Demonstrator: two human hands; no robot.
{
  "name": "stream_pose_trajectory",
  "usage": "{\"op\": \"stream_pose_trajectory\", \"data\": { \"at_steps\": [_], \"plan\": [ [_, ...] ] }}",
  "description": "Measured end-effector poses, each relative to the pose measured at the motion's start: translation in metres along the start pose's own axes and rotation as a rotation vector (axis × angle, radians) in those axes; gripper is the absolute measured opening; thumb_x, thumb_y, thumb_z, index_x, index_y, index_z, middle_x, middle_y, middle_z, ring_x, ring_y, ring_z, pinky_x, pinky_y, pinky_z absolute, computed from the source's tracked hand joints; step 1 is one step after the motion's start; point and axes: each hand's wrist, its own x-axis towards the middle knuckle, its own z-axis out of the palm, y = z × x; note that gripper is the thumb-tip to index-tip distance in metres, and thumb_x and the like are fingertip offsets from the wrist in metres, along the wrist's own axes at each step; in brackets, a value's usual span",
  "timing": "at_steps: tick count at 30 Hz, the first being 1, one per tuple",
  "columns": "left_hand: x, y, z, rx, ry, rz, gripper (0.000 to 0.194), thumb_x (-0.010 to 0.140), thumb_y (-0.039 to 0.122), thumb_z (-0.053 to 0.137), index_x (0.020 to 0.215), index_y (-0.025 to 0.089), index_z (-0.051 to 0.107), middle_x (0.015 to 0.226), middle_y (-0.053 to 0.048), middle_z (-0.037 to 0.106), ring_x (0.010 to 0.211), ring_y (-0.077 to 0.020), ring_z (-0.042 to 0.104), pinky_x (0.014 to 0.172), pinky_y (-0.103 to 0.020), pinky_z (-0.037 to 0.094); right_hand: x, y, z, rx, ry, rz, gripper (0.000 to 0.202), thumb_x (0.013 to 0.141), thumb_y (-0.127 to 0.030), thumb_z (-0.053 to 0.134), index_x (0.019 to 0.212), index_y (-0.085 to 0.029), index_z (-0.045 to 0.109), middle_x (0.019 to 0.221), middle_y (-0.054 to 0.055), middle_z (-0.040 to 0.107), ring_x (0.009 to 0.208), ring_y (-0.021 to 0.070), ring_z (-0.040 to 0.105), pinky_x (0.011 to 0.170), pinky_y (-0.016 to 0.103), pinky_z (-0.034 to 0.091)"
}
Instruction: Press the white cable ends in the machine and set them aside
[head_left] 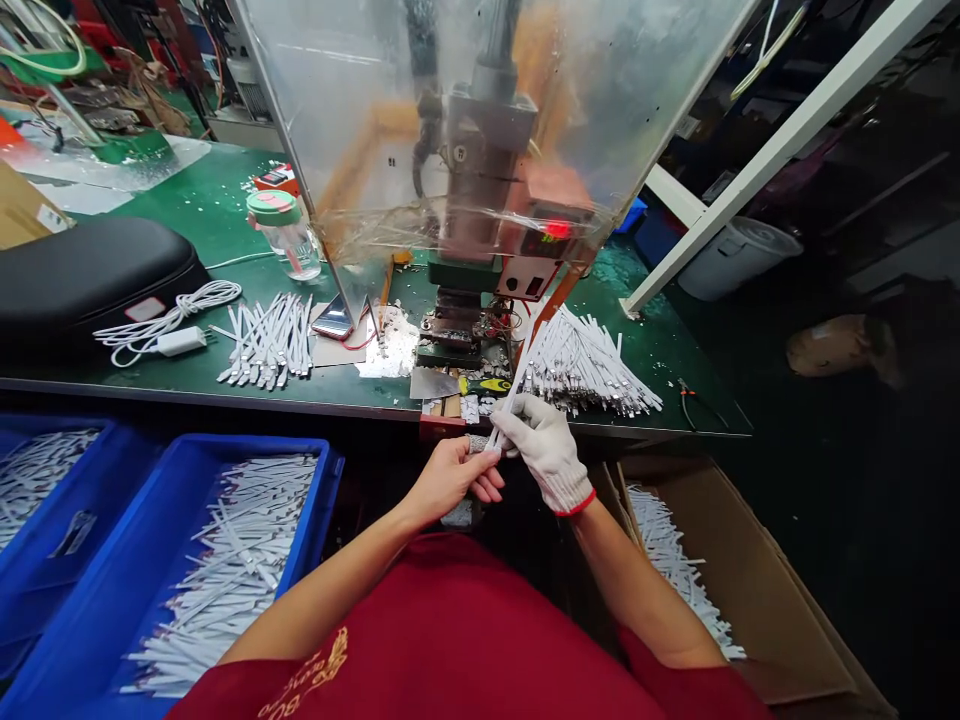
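My bare left hand [454, 475] and my gloved right hand [544, 450] meet just below the front edge of the green workbench [217, 215]. Together they pinch a thin white strip [512, 385] that slants up toward the small press machine [480, 240]. A fanned pile of the same white strips [585, 365] lies on the bench right of the machine, close to my right hand. A smaller pile of strips [266, 340] lies to the left of it.
A clear plastic shield [352, 120] surrounds the machine. Blue bins [300, 540] of white strips sit at lower left, a cardboard box [757, 590] with strips at lower right. A white charger with cable [176, 325], a black seat [82, 270], a jar [285, 230] and a phone [335, 318] lie on the bench.
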Motion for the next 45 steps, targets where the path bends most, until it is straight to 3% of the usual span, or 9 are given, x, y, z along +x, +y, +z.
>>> {"op": "stream_pose_trajectory", "data": {
  "at_steps": [3,9,16,21,32,45],
  "plan": [
    [-0.001,-0.006,-0.004,-0.006,-0.017,-0.037,0.049,0.074,0.059,0.067,0.071,0.011,0.058,0.063,-0.008,0.068,0.051,-0.0157,0.066,0.048,-0.022,0.05,0.0,0.004,0.005,0.021,-0.055,0.051,0.034,0.079,-0.051,0.066,0.073,-0.018,0.06,0.058,-0.001,0.057,0.049,0.0106,0.05,0.044,0.021,0.043],
    [-0.011,-0.011,-0.013,-0.068,-0.056,-0.047,0.049,0.077,0.057,0.066,0.089,0.009,0.063,0.063,-0.007,0.068,0.052,-0.0167,0.067,0.049,-0.022,0.051,0.014,0.006,0.006,0.129,-0.263,0.141,0.036,0.078,-0.052,0.067,0.078,-0.016,0.064,0.058,-0.001,0.057,0.046,0.0083,0.048,0.042,0.019,0.036],
    [-0.011,-0.003,-0.026,-0.093,0.083,0.017,0.047,0.076,0.054,0.068,0.088,0.009,0.063,0.062,-0.006,0.067,0.05,-0.0157,0.066,0.047,-0.021,0.049,0.055,0.011,0.021,0.24,-0.39,0.178,0.039,0.075,-0.053,0.07,0.07,-0.015,0.06,0.054,-0.003,0.051,0.044,0.0055,0.039,0.041,0.018,0.028],
    [-0.005,0.005,-0.034,-0.095,0.082,-0.003,0.047,0.075,0.053,0.07,0.086,0.008,0.063,0.061,-0.006,0.067,0.049,-0.0151,0.066,0.046,-0.02,0.049,0.071,0.022,0.031,0.29,-0.427,0.205,0.041,0.079,-0.053,0.066,0.088,-0.014,0.071,0.064,0.002,0.061,0.047,0.0059,0.046,0.041,0.017,0.031],
    [0.001,0.003,-0.031,-0.01,0.101,-0.088,0.054,0.077,0.062,0.061,0.08,0.008,0.064,0.056,-0.008,0.068,0.045,-0.0156,0.065,0.041,-0.017,0.045,0.073,0.033,0.045,0.459,-0.308,0.278,0.036,0.072,-0.048,0.072,0.076,-0.012,0.07,0.061,0.002,0.064,0.042,0.006,0.045,0.037,0.018,0.03],
    [0.001,0.005,-0.03,-0.028,0.102,-0.078,0.054,0.076,0.063,0.062,0.077,0.008,0.064,0.053,-0.007,0.066,0.044,-0.0153,0.064,0.041,-0.018,0.045,0.071,0.028,0.046,0.513,-0.25,0.302,0.033,0.071,-0.046,0.073,0.074,-0.013,0.071,0.065,0.005,0.067,0.055,0.013,0.058,0.046,0.021,0.042]
  ]
}}
